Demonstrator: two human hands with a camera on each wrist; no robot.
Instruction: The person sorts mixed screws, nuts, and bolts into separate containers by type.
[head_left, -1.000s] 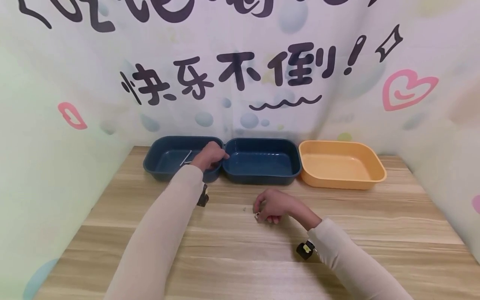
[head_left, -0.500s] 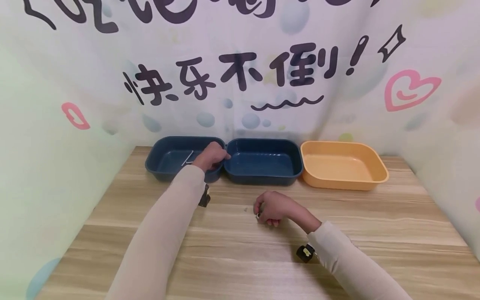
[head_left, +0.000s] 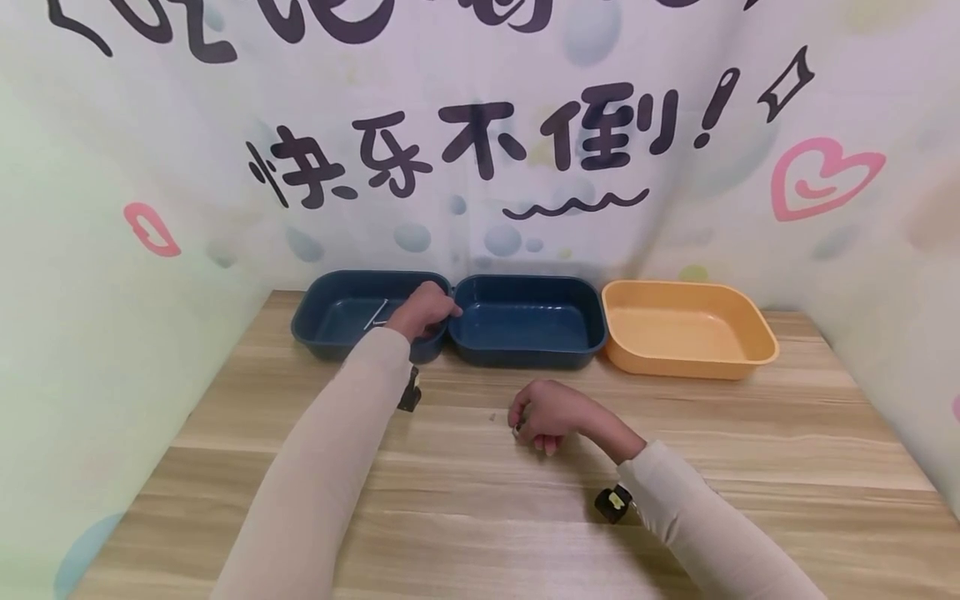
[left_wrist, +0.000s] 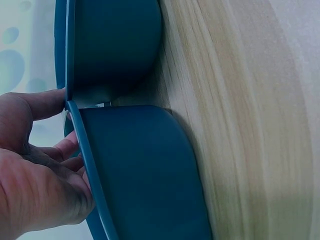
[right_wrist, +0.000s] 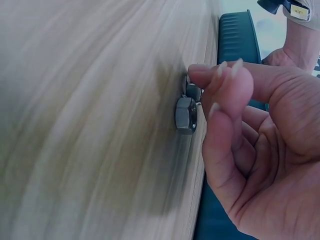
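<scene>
My left hand [head_left: 423, 308] grips the adjoining rims of two blue trays. Its thumb lies against the rim of the middle tray [head_left: 525, 357], and its other fingers are inside the left tray [head_left: 318, 340]. On the table in front of the trays, my right hand [head_left: 553, 412] has its fingers curled over small metal hex nuts. In the right wrist view one hex nut [right_wrist: 186, 116] lies on the wood just below the fingers. Behind it a second nut [right_wrist: 193, 91] is at the fingertips, partly hidden. Long thin silver nails [head_left: 377, 315] lie inside the left tray.
A yellow tray [head_left: 690, 367] stands to the right of the blue ones, in line with them along the back. A tiny object [head_left: 492, 417] lies on the wooden table [head_left: 465, 517] left of my right hand. A printed cloth [head_left: 480, 233] hangs behind the trays.
The head view has shifted slightly. My left hand stays at the tray rims. At my right fingertips the shiny nut now looks darker and turned, while the hand holds its place.
</scene>
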